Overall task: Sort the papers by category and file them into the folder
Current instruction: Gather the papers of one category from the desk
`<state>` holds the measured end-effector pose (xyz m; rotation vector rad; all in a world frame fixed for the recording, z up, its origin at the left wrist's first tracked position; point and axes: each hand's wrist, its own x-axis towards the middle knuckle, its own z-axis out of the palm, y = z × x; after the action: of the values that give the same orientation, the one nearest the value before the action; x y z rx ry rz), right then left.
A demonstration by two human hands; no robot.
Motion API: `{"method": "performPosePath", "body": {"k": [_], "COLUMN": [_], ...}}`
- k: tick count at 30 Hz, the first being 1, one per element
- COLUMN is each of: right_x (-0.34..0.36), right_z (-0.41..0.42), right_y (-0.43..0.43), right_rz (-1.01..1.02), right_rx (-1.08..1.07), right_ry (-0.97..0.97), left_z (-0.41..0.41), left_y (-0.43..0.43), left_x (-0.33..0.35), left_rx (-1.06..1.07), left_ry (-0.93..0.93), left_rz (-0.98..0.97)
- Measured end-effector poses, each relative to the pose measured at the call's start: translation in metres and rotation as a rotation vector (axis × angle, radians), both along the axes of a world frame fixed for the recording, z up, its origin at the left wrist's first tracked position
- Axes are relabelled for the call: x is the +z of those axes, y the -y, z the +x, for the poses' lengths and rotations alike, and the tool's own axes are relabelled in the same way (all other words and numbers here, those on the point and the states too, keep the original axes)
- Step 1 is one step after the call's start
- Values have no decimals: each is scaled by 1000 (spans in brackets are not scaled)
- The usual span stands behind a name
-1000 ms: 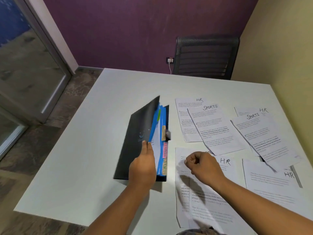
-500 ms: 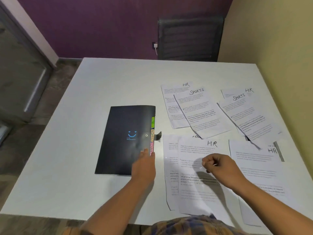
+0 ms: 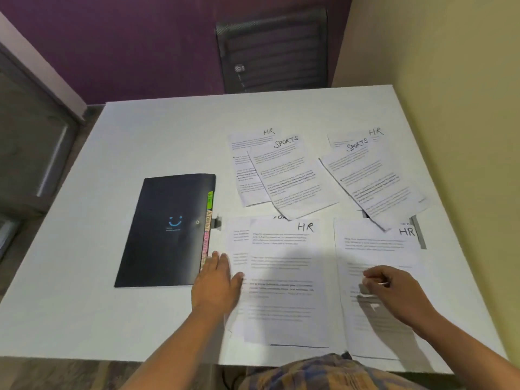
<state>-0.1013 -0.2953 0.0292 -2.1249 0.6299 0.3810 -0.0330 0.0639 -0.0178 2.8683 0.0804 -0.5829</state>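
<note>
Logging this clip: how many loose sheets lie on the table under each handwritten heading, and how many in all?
HR sheets: 4
SPORTS sheets: 2
Sheet with heading mostly covered: 1
Total: 7

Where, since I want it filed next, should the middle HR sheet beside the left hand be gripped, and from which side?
Grip the middle HR sheet at its near right corner, coming from the person's side. It lies flat on another sheet, a SPORTS sheet crowds its far edge, and a dark line under the near edge suggests slight lift there.
</note>
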Motion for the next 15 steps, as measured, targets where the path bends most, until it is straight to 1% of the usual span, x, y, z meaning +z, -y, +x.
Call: {"method": "performPosePath", "body": {"k": [3,5,8,10,13,15], "right_x": [-13,-23,-33,-39,-44,-47], "right_z": [-14,-23,-34,-39,-41,-41], "right_y": [35,58,88,104,114,114], "right_rz": [-11,-48,-128,-180,-260,-305], "right_rx": [-15,-40,-91,-149,-190,-174], "right_ry": [-27,-56,-68,-67,-155,-223], "left_z": [-12,-19,-29,-34,-39,-38], "left_y": [27,43,64,75,86,89], "left_x": [2,1,-5,-7,-11,-11], "left_rx": [116,183,282,323,363,436], "left_ry": [111,128,80,29,-10,-11], "left_rz": [-43,-73,-126,-128,-93,-164]}}
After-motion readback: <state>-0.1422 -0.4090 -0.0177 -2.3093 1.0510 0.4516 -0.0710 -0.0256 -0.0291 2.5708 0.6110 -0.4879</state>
